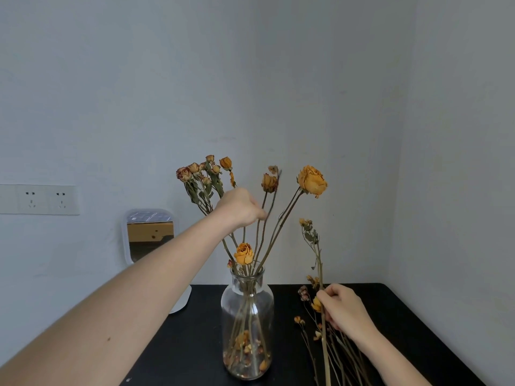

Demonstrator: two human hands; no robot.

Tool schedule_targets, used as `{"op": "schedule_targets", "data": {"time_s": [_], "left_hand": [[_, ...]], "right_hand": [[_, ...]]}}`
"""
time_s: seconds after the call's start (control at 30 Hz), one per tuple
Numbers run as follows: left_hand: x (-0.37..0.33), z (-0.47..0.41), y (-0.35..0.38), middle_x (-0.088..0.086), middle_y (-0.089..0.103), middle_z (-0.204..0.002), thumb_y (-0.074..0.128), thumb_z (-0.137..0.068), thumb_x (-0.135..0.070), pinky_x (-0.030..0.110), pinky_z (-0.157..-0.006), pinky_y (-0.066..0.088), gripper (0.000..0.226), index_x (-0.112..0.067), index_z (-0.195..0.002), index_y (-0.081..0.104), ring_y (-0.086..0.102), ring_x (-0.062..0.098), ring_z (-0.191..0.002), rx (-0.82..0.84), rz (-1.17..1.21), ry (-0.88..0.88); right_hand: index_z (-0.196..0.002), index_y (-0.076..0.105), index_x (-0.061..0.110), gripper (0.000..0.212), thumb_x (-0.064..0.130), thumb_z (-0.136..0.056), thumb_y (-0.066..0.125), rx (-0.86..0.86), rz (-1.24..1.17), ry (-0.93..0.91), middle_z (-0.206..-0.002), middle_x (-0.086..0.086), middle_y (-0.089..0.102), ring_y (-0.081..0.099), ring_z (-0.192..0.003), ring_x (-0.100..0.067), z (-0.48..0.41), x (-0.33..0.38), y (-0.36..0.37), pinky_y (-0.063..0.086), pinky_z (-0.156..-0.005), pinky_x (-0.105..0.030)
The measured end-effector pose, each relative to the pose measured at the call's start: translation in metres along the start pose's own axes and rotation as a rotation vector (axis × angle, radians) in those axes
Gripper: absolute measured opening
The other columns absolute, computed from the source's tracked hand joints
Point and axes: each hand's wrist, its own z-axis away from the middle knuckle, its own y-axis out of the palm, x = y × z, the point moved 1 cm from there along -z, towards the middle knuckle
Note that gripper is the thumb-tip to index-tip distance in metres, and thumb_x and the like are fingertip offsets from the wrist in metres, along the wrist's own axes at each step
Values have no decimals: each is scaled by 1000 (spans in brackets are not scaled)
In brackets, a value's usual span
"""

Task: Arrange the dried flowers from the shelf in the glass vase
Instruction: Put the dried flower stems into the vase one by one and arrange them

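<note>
I am reaching my left hand (239, 207) up among the dried flowers (206, 174) standing in the glass vase (247, 324), which is sitting on the black table (404, 316) in front of me. My fingers are curling in and seem to be pinching the small withered rose (269, 183) partway down its thin stalk, though my fingertips are blurred. My right hand (344, 309) is gripping a loose stem (320, 271) and holding it upright beside the vase, over the pile of remaining flowers (338, 355) lying on the table. I am judging these as almost weightless but brittle: stalks stiff and ready to snap, heads ready to shed, as the petal crumbs in the vase bottom suggest. So I am taking hold on bare stalk, never on the heads, and pinching gently; the tall stems could tip the narrow-necked vase.
</note>
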Motion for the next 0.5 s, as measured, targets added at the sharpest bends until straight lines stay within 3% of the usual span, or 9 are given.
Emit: {"op": "schedule_targets", "data": {"time_s": [0.1, 0.27, 0.37, 0.5], "left_hand": [[0, 0, -1, 10, 66, -109, 65, -85, -24, 31, -87, 45, 25, -5, -101, 70, 58, 24, -104, -34, -27, 4], [-3, 15, -7, 6, 65, -85, 60, -87, -21, 30, -77, 49, 22, -4, -97, 70, 59, 18, -78, -72, -36, 84], [4, 42, -15, -9, 57, -61, 55, -90, -25, 21, -62, 41, 21, -15, -81, 70, 52, 4, -59, -212, 71, 218], [48, 101, 0, -10, 52, -44, 44, -93, -27, 8, -57, 40, 44, -24, -51, 55, 50, 1, -46, -455, 363, 300]], "right_hand": [[-86, 60, 11, 14, 23, -91, 54, -4, 9, -5, -56, 2, 53, 45, -40, -4, 0, 0, 0, 37, -39, -12], [-84, 60, 12, 13, 22, -91, 55, -10, -16, -23, -55, 2, 53, 46, -40, -4, 2, 1, 1, 38, -39, -12], [-84, 59, 16, 9, 19, -91, 54, -58, -102, -61, -56, 2, 55, 47, -37, 0, 3, 7, -3, 38, -38, -10], [-92, 58, 18, 7, 19, -93, 51, -130, -233, -133, -66, 2, 57, 53, -46, 0, 1, 26, -15, 41, -44, -12]]}}
